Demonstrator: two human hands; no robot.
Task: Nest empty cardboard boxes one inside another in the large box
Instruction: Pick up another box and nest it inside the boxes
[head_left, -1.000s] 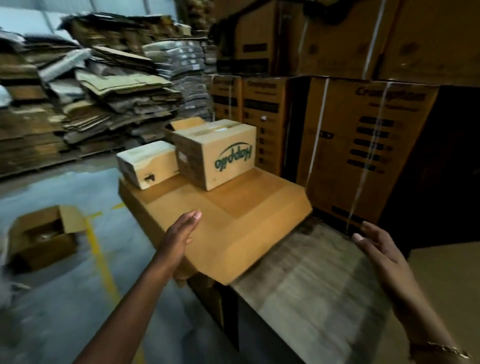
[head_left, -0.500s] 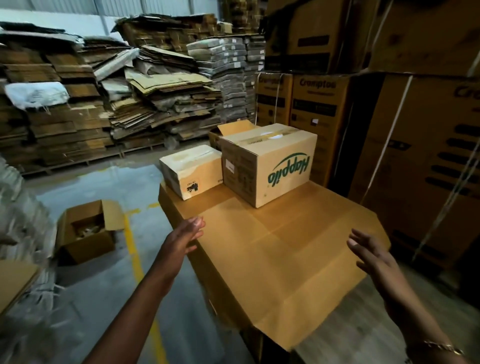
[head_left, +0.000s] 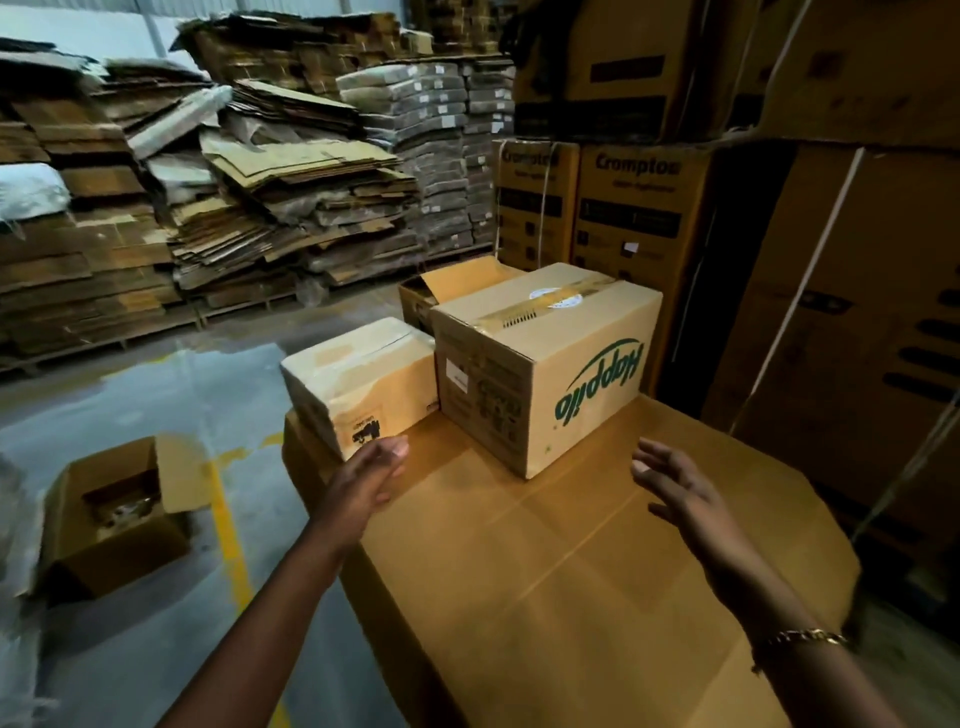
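Observation:
A large closed brown box (head_left: 561, 571) fills the foreground, its flat top serving as a surface. On its far end stand a taped box with upside-down green "Happilo" print (head_left: 540, 364), a smaller pale box (head_left: 358, 379) to its left, and behind them an open-flapped box (head_left: 447, 286). My left hand (head_left: 369, 478) reaches forward with fingers apart, its fingertips just at the pale box's near corner. My right hand (head_left: 675, 488) hovers open above the large box's top, short of the Happilo box. Neither hand holds anything.
An open box (head_left: 114, 514) sits on the grey floor at the left beside a yellow line (head_left: 228, 525). Stacks of flattened cardboard (head_left: 234, 197) line the back. Tall strapped Crompton cartons (head_left: 639, 208) rise close on the right.
The view has come closer to the boxes. Both hands have moved forward over the large box's top, the left one arriving at the pale box's corner.

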